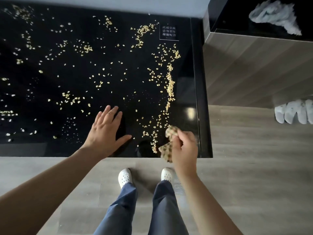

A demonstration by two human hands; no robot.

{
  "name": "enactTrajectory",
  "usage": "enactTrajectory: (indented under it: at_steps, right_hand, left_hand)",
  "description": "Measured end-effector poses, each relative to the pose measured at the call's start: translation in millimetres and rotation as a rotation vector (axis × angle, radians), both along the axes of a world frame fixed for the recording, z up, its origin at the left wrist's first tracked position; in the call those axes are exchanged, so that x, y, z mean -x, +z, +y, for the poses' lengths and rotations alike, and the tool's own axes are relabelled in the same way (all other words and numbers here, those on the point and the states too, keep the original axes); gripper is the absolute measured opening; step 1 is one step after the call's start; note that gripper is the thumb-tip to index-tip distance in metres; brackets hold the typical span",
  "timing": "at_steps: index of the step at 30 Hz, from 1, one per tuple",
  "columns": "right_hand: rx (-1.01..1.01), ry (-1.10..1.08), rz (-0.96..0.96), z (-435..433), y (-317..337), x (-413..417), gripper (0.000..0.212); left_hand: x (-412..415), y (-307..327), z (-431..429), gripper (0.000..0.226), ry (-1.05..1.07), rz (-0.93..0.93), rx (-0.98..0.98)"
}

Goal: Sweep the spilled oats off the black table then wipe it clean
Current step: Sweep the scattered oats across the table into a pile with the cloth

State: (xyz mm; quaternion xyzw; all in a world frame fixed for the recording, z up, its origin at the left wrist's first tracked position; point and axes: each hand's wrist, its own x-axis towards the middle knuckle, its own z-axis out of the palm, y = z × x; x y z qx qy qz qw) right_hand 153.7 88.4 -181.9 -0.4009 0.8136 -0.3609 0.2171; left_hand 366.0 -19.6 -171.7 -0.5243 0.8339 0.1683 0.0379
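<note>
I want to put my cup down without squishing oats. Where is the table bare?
Barest is the strip between the long oat line and the table's right edge. A smaller, nearly bare patch lies between the left hand and that line. The middle and left are crowded with scattered oats.

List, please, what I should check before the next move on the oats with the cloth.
1. Grip of the right hand on the cloth: ok.
2. Open left hand apart from the cloth: ok.
3. Gathering of the oats: not ok, they are scattered across the table, with a ridge along its right side.
4. Pan or bin at the table's edge: not ok, none in view.
</note>
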Motion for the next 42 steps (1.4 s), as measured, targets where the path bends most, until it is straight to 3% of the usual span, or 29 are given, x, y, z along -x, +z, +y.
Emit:
enactTrajectory:
  at_steps: [3,8,14,17,22,25,29,33,35,38,42]
  right_hand:
    - [-0.022,-0.136,0.099,1,-11,18,0.028]
    - [-0.085,-0.124,0.208,-13,-34,-14,0.034]
    - [-0.057,0.029,0.105,-25,-30,-65,0.033]
    - [-0.046,0.005,0.028,-29,-13,-48,0.026]
    - [-0.039,-0.132,0.202,-46,-8,3,0.026]
    - [-0.103,-0.159,0.207,-59,-25,8,0.026]
    - [-0.033,-0.007,0.217,-70,-34,-28,0.021]
    - [0.005,0.143,0.071,-72,-22,-45,0.027]
    - [0.037,0.098,0.039,-73,-8,-30,0.027]
    - [0.081,-0.016,0.15,-79,8,11,0.022]
    - [-0.033,-0.15,0.213,-102,1,57,0.023]
  left_hand:
    - [-15,-5,-8,0.098,-0.015,-0.055,-0.049]
    - [-27,-13,-23,0.106,-0.067,-0.103,-0.086]
    - [-40,-18,-33,0.098,-0.125,-0.126,-0.092]
    - [-39,-19,-35,0.098,-0.106,-0.107,-0.089]
    - [-34,-19,-40,0.096,-0.115,-0.099,-0.067]
    - [-36,-20,-41,0.095,-0.116,-0.082,-0.054]
    - [-35,-21,-41,0.094,-0.094,-0.038,-0.04]
    - [-34,-24,-38,0.097,-0.088,-0.039,-0.046]
    - [-35,-26,-39,0.1,-0.092,-0.046,-0.046]
    - [-35,-25,-39,0.1,-0.084,-0.061,-0.057]
    - [-31,-25,-39,0.096,-0.057,-0.073,-0.062]
